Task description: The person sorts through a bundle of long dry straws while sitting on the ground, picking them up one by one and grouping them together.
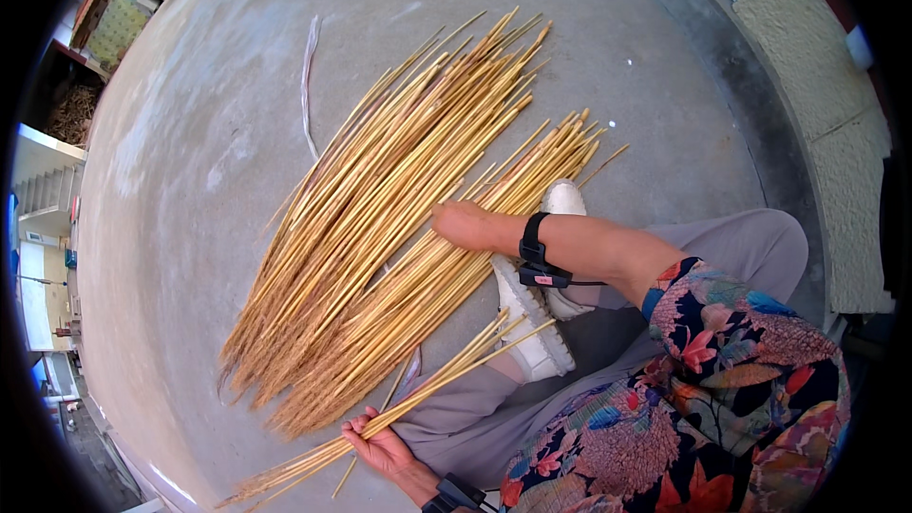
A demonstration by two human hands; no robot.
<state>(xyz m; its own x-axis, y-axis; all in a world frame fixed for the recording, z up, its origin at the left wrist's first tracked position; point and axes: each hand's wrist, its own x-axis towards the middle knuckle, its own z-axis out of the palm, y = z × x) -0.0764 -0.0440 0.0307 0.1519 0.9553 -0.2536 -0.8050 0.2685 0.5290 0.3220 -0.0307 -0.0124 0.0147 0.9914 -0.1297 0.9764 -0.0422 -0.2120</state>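
Your left hand [378, 444], at the near left, is closed around a small bunch of yellow stalks [442, 380]. The bunch slants from brown tufts at the near left up to bare ends in front of one of your white shoes [534, 328]. Your right hand [464, 225], reaching in from the right, touches the stalks where two big piles meet, its fingers curled down; whether it grips any, you cannot tell from here, since the fingertips are hidden.

The far pile [399, 147] is the broader one, lying on the grey concrete floor [180, 256] with its feathery heads to the near left and its bare ends to the far right. The near pile [408, 323] lies alongside in the same direction, between the far pile and your shoes (one shoe is partly covered by your right forearm).

A pale strip [309, 85] lies on the floor at the far left of the far pile, its lower end close to the stalks. You wear a black strap [534, 239] on your right wrist and another [456, 494] on your left, with grey trousers [451, 408] and a floral top [608, 427].
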